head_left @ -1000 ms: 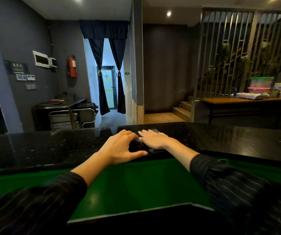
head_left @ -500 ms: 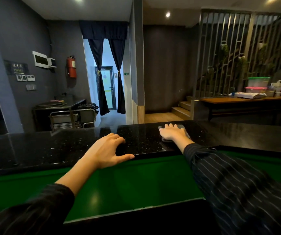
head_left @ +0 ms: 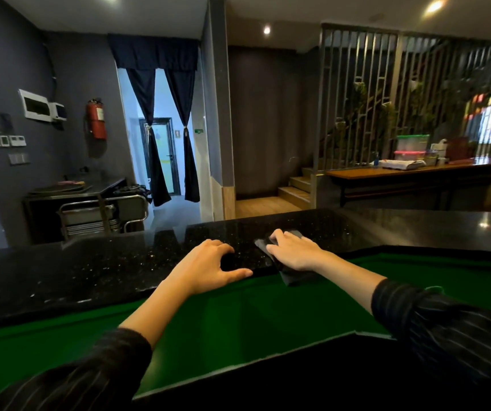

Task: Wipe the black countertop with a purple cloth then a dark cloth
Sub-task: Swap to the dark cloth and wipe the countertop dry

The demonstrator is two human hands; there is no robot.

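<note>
The black speckled countertop (head_left: 96,268) runs across the view in front of me. My right hand (head_left: 294,250) presses flat on a dark cloth (head_left: 294,277) at the counter's near edge; part of the cloth hangs over the edge toward me. My left hand (head_left: 208,262) rests on the same edge just to the left, fingers curled on top and thumb spread along the rim, holding nothing. No purple cloth is visible.
A green surface (head_left: 238,318) lies below the counter on my side. Beyond the counter stand a metal cart (head_left: 102,215) at the left, a curtained doorway (head_left: 161,161), steps (head_left: 294,191), and a wooden table (head_left: 416,173) with containers at the right.
My right hand first slid the dark cloth right and away across the counter, then pulled it back toward the near edge, where it now overhangs. My left hand stayed on the edge.
</note>
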